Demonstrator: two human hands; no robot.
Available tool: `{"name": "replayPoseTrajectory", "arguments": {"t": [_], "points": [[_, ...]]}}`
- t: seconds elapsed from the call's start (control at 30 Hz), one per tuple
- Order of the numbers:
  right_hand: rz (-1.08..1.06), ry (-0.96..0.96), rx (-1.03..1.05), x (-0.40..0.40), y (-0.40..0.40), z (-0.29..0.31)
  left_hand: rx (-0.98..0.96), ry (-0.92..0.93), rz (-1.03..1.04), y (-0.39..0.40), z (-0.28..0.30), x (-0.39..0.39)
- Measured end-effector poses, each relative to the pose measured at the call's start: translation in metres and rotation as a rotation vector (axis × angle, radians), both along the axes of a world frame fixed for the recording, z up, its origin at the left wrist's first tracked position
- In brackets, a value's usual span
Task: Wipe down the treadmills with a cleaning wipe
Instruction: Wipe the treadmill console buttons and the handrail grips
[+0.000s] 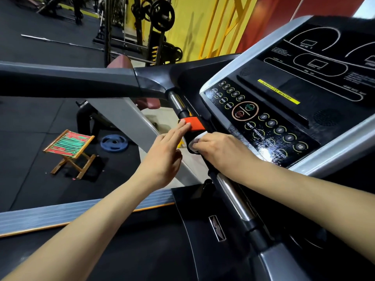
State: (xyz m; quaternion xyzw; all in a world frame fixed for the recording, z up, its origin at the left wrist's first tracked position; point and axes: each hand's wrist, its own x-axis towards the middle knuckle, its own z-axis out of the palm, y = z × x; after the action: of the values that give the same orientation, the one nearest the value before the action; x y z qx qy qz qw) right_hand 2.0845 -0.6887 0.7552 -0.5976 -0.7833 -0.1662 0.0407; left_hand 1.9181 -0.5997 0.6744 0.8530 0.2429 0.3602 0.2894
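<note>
At the centre of the frame the right hand (220, 148) presses a crumpled white cleaning wipe (196, 141) against the black grip of the treadmill's front handlebar (233, 194), its fingers curled over the wipe so that only a small part shows. Just left of it, the left hand (164, 153) reaches in with straight fingers, the fingertips touching the orange band (193, 123) on the bar; it holds nothing. The treadmill console (284, 110) fills the right of the frame, its button panel wet and glistening near the right wrist. On the dark floor at left stand a folding stool (70, 148) with a red and green seat and, beside it, a blue weight plate (114, 142).
</note>
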Motion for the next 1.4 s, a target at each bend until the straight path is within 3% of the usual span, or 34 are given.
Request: {"name": "replayPoseTrajectory", "arguments": {"t": [0.2, 0.3, 0.4, 0.53, 0.7, 0.77, 0.97, 1.1, 1.2, 1.4], "points": [[-0.18, 0.146, -0.004, -0.004, -0.014, 0.006, 0.0, 0.01, -0.023, 0.0, 0.0, -0.004], [-0.339, 0.111, -0.014, -0.016, -0.012, 0.009, 0.007, 0.023, -0.017, 0.001, 0.0, -0.003], [-0.411, 0.115, 0.11, -0.014, -0.011, 0.027, 0.006, 0.031, -0.018, 0.002, -0.001, -0.003], [-0.36, 0.326, 0.268, 0.005, 0.008, 0.05, -0.002, 0.016, -0.006, -0.001, -0.004, 0.0], [-0.693, 0.653, 0.043, 0.015, 0.063, 0.014, 0.013, 0.015, -0.021, -0.001, -0.006, 0.0], [-0.654, 0.77, 0.015, 0.02, 0.079, 0.013, 0.028, 0.017, -0.028, 0.001, -0.006, -0.001], [-0.35, 0.826, -0.231, 0.019, 0.085, 0.047, 0.002, 0.005, -0.028, -0.003, -0.007, 0.001], [-0.258, 0.669, -0.324, 0.008, 0.094, 0.047, 0.006, 0.008, -0.037, -0.001, -0.007, -0.001], [-0.342, 0.556, -0.216, 0.014, 0.093, 0.047, 0.029, 0.021, -0.046, 0.001, -0.006, -0.004], [-0.704, 0.513, 0.066, 0.02, 0.055, 0.022, 0.037, 0.024, -0.018, -0.003, -0.006, 0.001]]}}
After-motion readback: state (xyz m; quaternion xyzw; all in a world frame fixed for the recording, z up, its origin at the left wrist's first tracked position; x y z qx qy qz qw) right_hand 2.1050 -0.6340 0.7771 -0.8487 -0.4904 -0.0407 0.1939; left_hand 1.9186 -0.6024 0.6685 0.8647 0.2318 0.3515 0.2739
